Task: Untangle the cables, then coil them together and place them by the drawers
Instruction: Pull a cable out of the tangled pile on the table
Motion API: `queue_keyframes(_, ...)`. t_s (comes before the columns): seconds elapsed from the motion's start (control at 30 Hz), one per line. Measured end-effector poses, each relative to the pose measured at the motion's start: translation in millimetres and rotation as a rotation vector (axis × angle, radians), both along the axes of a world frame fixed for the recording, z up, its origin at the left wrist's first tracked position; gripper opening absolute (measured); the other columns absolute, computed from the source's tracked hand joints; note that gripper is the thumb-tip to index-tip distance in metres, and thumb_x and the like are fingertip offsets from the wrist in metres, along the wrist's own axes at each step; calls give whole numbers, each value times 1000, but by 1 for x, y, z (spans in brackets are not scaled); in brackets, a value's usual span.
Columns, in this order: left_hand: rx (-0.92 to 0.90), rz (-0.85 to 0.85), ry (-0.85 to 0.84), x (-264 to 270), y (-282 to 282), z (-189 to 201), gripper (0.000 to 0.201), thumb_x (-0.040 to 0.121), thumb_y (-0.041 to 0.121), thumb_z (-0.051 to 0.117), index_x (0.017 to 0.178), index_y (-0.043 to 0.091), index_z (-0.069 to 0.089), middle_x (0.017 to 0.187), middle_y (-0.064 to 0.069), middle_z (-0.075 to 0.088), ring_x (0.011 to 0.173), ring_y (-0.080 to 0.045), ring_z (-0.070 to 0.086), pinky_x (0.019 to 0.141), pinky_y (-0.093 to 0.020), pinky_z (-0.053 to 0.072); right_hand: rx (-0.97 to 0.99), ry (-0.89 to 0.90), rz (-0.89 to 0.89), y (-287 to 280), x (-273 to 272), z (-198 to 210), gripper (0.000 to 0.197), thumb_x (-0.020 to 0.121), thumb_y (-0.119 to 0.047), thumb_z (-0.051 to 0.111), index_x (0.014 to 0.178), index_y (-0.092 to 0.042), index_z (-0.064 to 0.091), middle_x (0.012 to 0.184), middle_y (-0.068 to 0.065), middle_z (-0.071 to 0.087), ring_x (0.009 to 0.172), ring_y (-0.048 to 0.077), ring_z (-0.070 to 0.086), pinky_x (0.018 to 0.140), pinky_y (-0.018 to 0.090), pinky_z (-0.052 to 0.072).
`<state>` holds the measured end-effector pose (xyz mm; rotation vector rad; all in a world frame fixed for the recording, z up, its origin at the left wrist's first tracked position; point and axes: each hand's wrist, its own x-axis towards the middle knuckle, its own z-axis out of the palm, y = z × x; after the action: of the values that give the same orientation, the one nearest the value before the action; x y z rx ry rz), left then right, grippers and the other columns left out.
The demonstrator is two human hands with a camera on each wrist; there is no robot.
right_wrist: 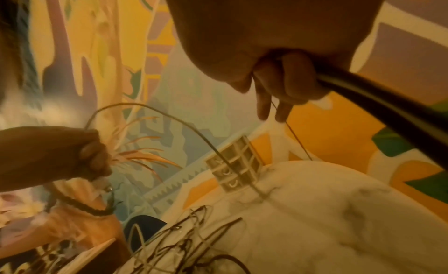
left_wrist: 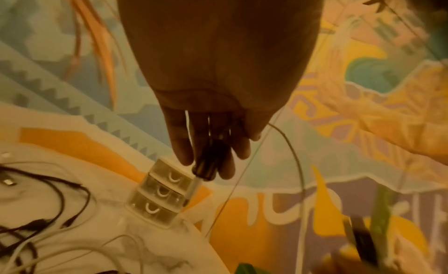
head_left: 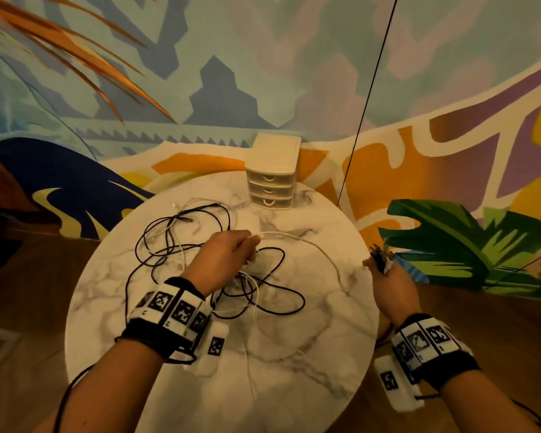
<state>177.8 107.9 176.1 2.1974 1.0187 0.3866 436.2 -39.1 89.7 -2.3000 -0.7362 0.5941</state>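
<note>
A round marble worktop (head_left: 310, 354) carries the drawers (head_left: 273, 176) at its far edge and tangled black and white cables (head_left: 200, 245) left of centre. The left hand (head_left: 228, 257) pinches a white cable; the right hand (head_left: 388, 276), off the right rim, grips cable ends.

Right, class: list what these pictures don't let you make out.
Head view: the left hand covers part of the cables' knot.
Head view: the plugs in the right hand are small and blurred.
All views: the drawers are shut, and their contents can't be told.
</note>
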Motion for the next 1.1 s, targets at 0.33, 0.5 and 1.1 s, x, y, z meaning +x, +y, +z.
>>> queue_keyframes(0.33,164,-307,424,62,-59,-9,33,97,41,39,91,20,64,84,-7,64,78,-26,59,65,-35,46,56,52,431,8,-66,33,20,93,-16,53,85,-16,71,78,7,64,79,26,61,78,42,49)
queue_keyframes(0.5,-44,-298,205,46,-49,0,17,91,36,56,87,20,61,83,-1,61,72,-14,53,64,-31,43,140,170,264,-7,-52,29,28,94,-33,54,67,-26,58,63,1,54,57,16,49,57,30,36)
queue_keyframes(1.1,-85,-320,-190,80,-86,34,8,90,14,58,92,22,58,71,-1,67,55,-14,62,60,-33,52,354,267,529,-29,-60,74,55,92,-1,50,48,-34,54,48,-21,58,54,-5,54,56,7,38)
